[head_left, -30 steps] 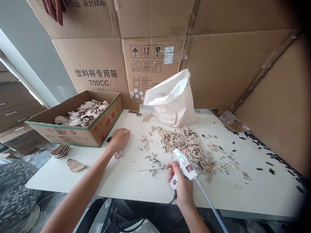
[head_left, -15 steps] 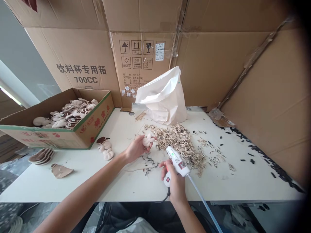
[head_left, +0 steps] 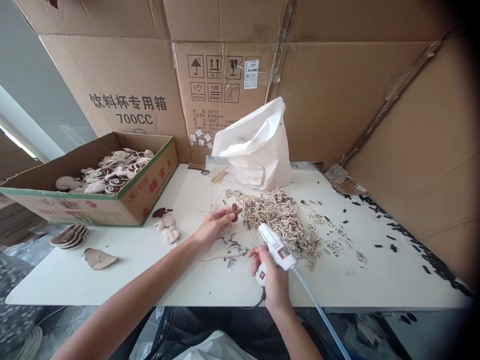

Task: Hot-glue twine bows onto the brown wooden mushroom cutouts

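Note:
My right hand (head_left: 273,280) grips a white hot glue gun (head_left: 275,247), its nozzle aimed up and left at the edge of a heap of small tan cut-out pieces (head_left: 281,217). My left hand (head_left: 215,225) holds a small flat piece (head_left: 233,209) between fingertips and palm, its brown back showing, just left of the heap. A few cream and brown flat pieces (head_left: 167,227) lie on the white table (head_left: 187,280) to the left of that hand.
An open cardboard box (head_left: 90,200) full of similar pieces stands at the left. A white bag (head_left: 258,150) stands behind the heap. Tall cardboard boxes (head_left: 330,90) wall in the back and right. Black scraps (head_left: 390,240) litter the right side; a stack of pieces (head_left: 69,235) lies near the left edge.
My left hand left the spot by the box, lifted a piece, carried it right to the heap and turned it brown side up. The glue gun stayed about where it was.

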Motion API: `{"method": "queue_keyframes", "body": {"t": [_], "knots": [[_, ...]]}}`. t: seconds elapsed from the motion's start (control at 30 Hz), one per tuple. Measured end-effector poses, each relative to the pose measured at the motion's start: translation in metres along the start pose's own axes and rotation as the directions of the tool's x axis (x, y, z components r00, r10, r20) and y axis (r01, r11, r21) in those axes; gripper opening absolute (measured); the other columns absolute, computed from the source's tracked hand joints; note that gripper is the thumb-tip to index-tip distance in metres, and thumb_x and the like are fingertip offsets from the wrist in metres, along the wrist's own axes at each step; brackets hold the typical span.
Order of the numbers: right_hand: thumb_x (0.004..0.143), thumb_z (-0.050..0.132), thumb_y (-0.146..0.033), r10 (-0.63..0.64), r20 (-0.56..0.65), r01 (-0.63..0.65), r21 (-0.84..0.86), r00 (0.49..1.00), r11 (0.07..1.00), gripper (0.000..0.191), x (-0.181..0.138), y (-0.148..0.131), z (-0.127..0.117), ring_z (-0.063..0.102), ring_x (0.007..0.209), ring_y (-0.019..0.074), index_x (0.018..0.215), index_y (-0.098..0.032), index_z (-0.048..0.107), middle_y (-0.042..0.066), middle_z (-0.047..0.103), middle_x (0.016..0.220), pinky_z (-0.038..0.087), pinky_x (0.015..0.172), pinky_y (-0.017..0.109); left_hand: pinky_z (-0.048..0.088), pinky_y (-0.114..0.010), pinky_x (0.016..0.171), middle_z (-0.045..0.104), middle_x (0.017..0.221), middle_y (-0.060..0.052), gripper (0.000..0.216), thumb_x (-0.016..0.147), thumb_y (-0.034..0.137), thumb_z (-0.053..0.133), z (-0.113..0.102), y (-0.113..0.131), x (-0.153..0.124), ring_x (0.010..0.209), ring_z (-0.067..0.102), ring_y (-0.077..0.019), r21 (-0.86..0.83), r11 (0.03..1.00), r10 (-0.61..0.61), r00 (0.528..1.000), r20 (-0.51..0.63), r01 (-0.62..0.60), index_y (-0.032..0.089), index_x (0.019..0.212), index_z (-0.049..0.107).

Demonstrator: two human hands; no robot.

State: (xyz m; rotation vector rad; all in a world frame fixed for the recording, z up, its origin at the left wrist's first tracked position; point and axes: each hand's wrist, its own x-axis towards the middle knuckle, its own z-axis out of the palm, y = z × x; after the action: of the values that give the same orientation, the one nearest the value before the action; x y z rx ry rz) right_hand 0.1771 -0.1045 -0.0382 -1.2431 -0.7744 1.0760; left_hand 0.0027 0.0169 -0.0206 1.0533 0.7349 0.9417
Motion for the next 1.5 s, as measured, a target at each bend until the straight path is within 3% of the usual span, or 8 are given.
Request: {"method": "queue_keyframes", "body": {"t": [0.23, 0.4, 0.5, 0.57, 0.73, 0.87, 1.5], "knots": [[0.092, 0.071, -0.054, 0.010, 0.022, -0.009, -0.020, 1.000, 1.000, 0.037, 0.000, 0.003, -0.001, 0.053, 0.049, 0.0107, 0.080, -0.019, 0.068, 0.005, 0.073, 0.075, 0.034, 0.046, 0.024, 0.044, -0.037, 0.106, 0.069, 0.128, -0.009, 0.027, 0.093, 0.042, 0.072, 0.006, 0.003, -0.004, 0.126, 0.058, -0.0260, 0.057, 0.996, 0.068, 0.996, 0.054, -0.071, 0.020, 0.108, 0.078], [0.092, 0.071, -0.059, 0.025, 0.025, -0.024, -0.031, 0.999, 0.999, 0.042, -0.002, 0.004, -0.001, 0.051, 0.047, 0.0117, 0.078, -0.019, 0.071, 0.005, 0.071, 0.069, 0.033, 0.044, 0.025, 0.051, -0.035, 0.089, 0.075, 0.118, -0.011, 0.043, 0.088, 0.049, 0.078, 0.003, 0.000, -0.003, 0.107, 0.068, -0.0256, 0.123, 0.992, 0.038, 0.999, 0.018, -0.039, 0.020, 0.120, 0.075], [0.092, 0.070, -0.061, 0.043, 0.038, -0.040, -0.059, 0.998, 0.997, 0.047, -0.003, 0.003, -0.001, 0.049, 0.046, 0.0128, 0.073, -0.018, 0.072, 0.004, 0.066, 0.060, 0.033, 0.044, 0.026, 0.052, -0.032, 0.078, 0.078, 0.105, -0.010, 0.043, 0.083, 0.046, 0.084, 0.002, -0.003, -0.001, 0.085, 0.069, -0.0193, 0.118, 0.992, 0.042, 0.999, -0.015, -0.039, 0.017, 0.114, 0.076], [0.092, 0.069, -0.061, 0.036, 0.047, -0.033, -0.073, 0.998, 0.997, 0.047, -0.003, 0.002, -0.001, 0.049, 0.046, 0.0130, 0.073, -0.018, 0.073, 0.003, 0.064, 0.058, 0.033, 0.044, 0.026, 0.052, -0.030, 0.076, 0.078, 0.102, -0.010, 0.040, 0.082, 0.044, 0.085, 0.003, -0.005, 0.000, 0.081, 0.068, -0.0171, 0.108, 0.993, 0.044, 0.999, -0.023, -0.041, 0.016, 0.109, 0.076], [0.091, 0.068, -0.063, 0.051, 0.079, -0.041, -0.117, 0.996, 0.992, 0.050, -0.005, 0.001, -0.002, 0.050, 0.046, 0.0135, 0.068, -0.019, 0.071, 0.002, 0.059, 0.053, 0.034, 0.044, 0.026, 0.052, -0.029, 0.075, 0.079, 0.102, -0.011, 0.037, 0.079, 0.039, 0.088, 0.006, -0.007, -0.001, 0.090, 0.072, -0.0207, 0.092, 0.995, 0.047, 0.999, 0.021, -0.049, 0.015, 0.104, 0.075], [0.089, 0.070, -0.063, 0.063, 0.078, -0.054, -0.104, 0.995, 0.993, 0.050, -0.004, 0.002, -0.002, 0.051, 0.046, 0.0124, 0.067, -0.019, 0.069, 0.005, 0.068, 0.062, 0.034, 0.043, 0.025, 0.053, -0.031, 0.078, 0.079, 0.103, -0.012, 0.038, 0.079, 0.039, 0.088, 0.007, -0.007, -0.003, 0.096, 0.074, -0.0237, 0.081, 0.995, 0.050, 0.998, 0.039, -0.053, 0.015, 0.105, 0.074], [0.086, 0.071, -0.057, 0.093, 0.115, -0.087, -0.059, 0.989, 0.995, 0.042, -0.004, 0.000, -0.002, 0.051, 0.045, 0.0136, 0.065, -0.021, 0.063, 0.003, 0.067, 0.060, 0.032, 0.045, 0.026, 0.054, -0.033, 0.082, 0.080, 0.103, -0.012, 0.033, 0.080, 0.035, 0.088, 0.014, -0.003, -0.008, 0.098, 0.076, -0.0255, 0.038, 0.994, 0.098, 0.994, 0.046, -0.099, 0.015, 0.102, 0.073]]}}
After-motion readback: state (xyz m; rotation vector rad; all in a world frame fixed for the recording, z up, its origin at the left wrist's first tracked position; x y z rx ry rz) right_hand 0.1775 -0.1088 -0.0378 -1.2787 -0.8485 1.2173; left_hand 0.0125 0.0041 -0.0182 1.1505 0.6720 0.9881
